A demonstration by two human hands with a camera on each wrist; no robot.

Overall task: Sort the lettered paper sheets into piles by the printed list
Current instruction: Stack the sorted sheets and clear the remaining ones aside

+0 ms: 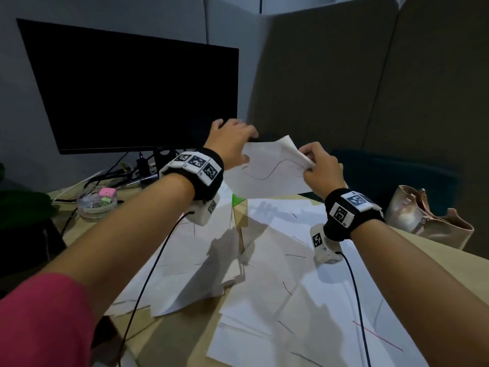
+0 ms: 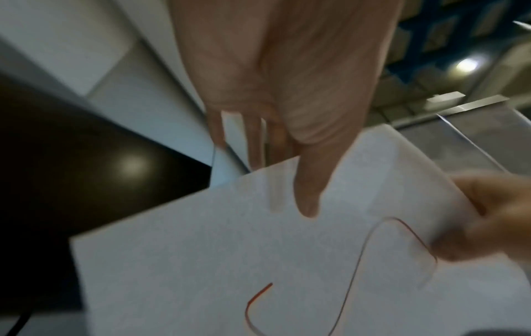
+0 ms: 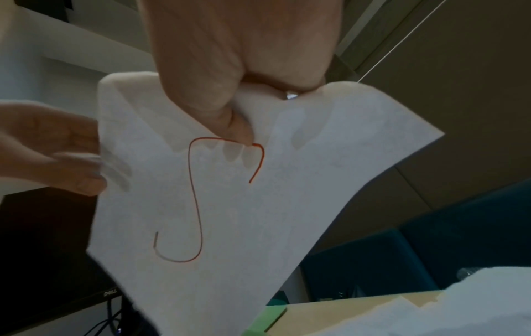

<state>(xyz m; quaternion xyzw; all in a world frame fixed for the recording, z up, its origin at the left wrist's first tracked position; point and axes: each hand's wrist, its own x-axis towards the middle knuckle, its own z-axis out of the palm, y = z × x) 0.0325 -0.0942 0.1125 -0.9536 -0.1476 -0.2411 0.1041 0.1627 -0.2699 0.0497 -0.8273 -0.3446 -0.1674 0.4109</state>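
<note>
Sheet betw. both hands (pinched).

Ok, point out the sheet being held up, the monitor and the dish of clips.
held sheet (image 3: 258,216): right wrist view, blank area beside the red S-shaped line.
monitor (image 1: 132,96): head view, middle of the dark screen.
dish of clips (image 1: 96,205): head view, clear front wall.

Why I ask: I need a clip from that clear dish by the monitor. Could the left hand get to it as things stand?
Probably not straight away: the left hand pinches the raised sheet with the right hand. Once freed, nothing seems to block the dish.
</note>
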